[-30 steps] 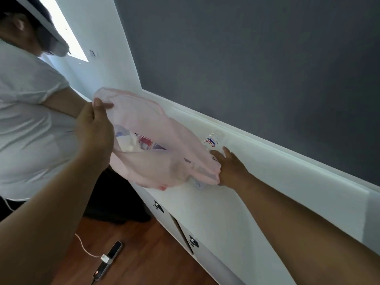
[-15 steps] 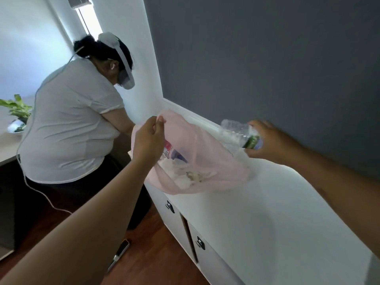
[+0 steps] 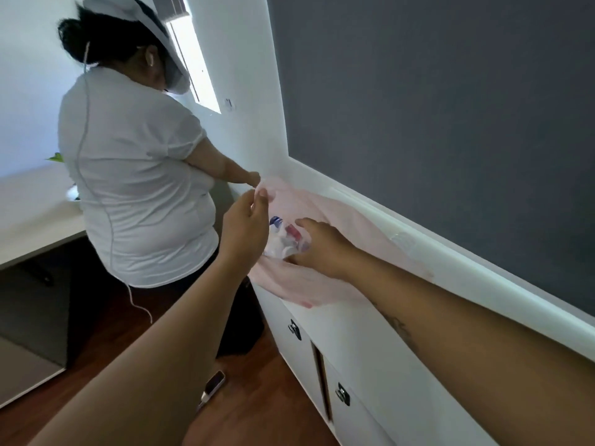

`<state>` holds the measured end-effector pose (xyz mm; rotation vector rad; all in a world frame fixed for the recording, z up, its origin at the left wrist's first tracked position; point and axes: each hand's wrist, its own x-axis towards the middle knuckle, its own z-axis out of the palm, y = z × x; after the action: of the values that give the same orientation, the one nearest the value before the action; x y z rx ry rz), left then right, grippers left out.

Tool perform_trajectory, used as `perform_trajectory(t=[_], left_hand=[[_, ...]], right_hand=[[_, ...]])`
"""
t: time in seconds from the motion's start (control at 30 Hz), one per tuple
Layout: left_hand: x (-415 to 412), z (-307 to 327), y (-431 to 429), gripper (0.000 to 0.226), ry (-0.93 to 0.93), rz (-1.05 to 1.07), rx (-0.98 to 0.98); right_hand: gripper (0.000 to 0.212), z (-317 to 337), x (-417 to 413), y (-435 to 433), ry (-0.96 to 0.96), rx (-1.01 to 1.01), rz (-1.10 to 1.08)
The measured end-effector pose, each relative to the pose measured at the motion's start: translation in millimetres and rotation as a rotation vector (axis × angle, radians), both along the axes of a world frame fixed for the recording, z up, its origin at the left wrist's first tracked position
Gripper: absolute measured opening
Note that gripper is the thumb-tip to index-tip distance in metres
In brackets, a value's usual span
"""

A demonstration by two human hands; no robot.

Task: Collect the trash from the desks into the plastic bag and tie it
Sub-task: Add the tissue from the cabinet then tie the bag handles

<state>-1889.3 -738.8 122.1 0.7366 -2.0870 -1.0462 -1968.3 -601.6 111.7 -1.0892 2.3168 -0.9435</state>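
Pink plastic bag (image 3: 347,226): lies on white desk (image 3: 386,349) against the wall; left hand (image 3: 246,226) pinches its upper rim; right hand (image 3: 325,249) at its mouth beside the trash (image 3: 283,236), grasp unclear.

No legible text, brand or number anywhere in view. The only print-like marks are blue and red label patches on the trash (image 3: 291,234) inside the pink plastic bag (image 3: 349,228), and they're too small and blurred to read any letters.
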Motion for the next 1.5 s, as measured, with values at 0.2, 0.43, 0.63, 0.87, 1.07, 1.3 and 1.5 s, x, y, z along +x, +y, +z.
perform_trajectory(t=[0.2,0.43,0.63,0.87,1.07,1.3,1.5], left_hand=[[4.7,-4.8,-5.9,0.037,0.008,0.006,0.009],[4.4,-9.9,0.4,0.032,0.005,0.021,0.006],[12.7,-18.5,4.0,0.035,-0.025,0.048,-0.042],[10.5,-17.5,12.1,0.034,-0.027,0.077,-0.037],[-13.7,-2.8,17.9,0.031,-0.022,0.082,-0.002],[-23.0,12.2,16.7,0.031,-0.037,0.085,-0.026],[-16.4,14.7,-5.3,0.030,-0.017,0.056,-0.005]], right_hand=[[0.033,-6.3,-41.5,33.8,0.035,-0.326,-0.373],[0.056,-73.1,-144.4,90.2,0.367,0.335,-0.390],[0.051,-125.1,-161.7,87.0,0.296,0.499,-0.075],[0.065,-120.7,-164.9,118.4,0.584,0.784,-0.104],[0.074,-19.6,-148.9,136.7,0.288,0.157,-0.331],[0.066,17.5,-41.2,85.0,-0.058,0.130,0.098],[0.091,7.9,-16.0,-2.0,-0.377,-0.014,-0.080]])
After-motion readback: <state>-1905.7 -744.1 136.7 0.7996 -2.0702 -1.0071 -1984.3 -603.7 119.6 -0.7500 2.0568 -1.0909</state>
